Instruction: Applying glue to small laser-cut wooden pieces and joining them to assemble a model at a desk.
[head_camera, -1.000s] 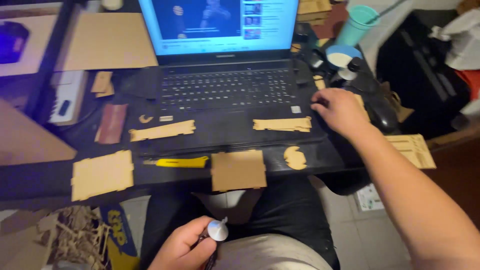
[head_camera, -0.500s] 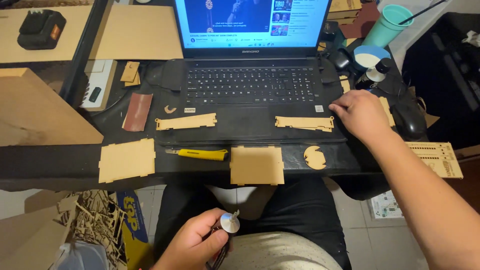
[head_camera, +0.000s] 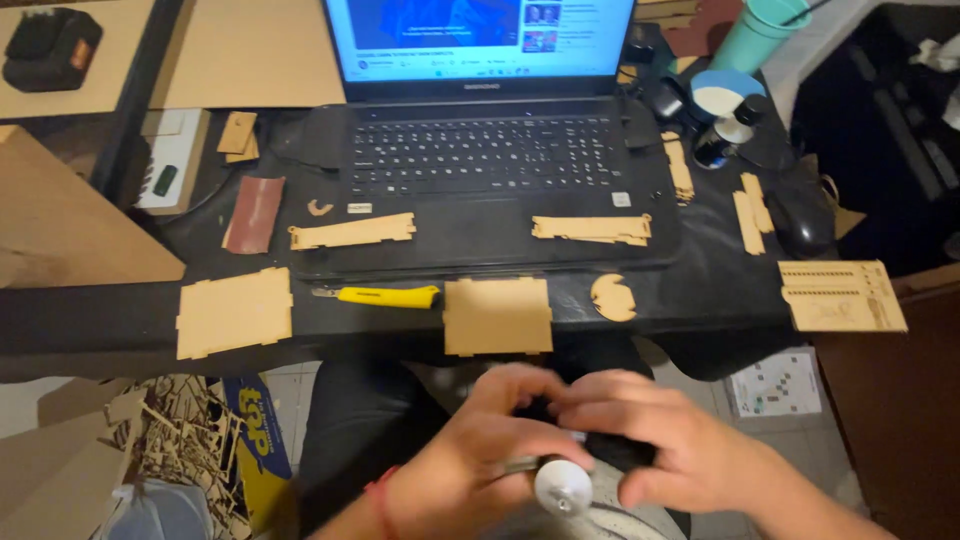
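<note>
Across the top of the view ran a dark desk (head_camera: 100, 325), crowded and matte, with a pale tiled floor showing beneath its front edge. Largest on it was an open black laptop (head_camera: 490, 165), its screen lit blue. Flat laser-cut wooden pieces lay around it: a notched square panel (head_camera: 235, 312) at the left, another notched panel (head_camera: 497, 315) at the desk's front edge, two long toothed strips (head_camera: 352, 232) on the palm rest, and a small round disc (head_camera: 613, 297). A yellow-handled utility knife (head_camera: 385, 296) lay between the two panels. Wood offcuts (head_camera: 165, 430) were heaped on the floor at the left. Below the desk, over the lap, the left hand (head_camera: 480, 455) and right hand (head_camera: 665, 450) met, fingers curled tight around a small dark tool (head_camera: 610, 452) with a white round disc tip (head_camera: 563, 487); motion blur made its exact kind hard to tell.
</note>
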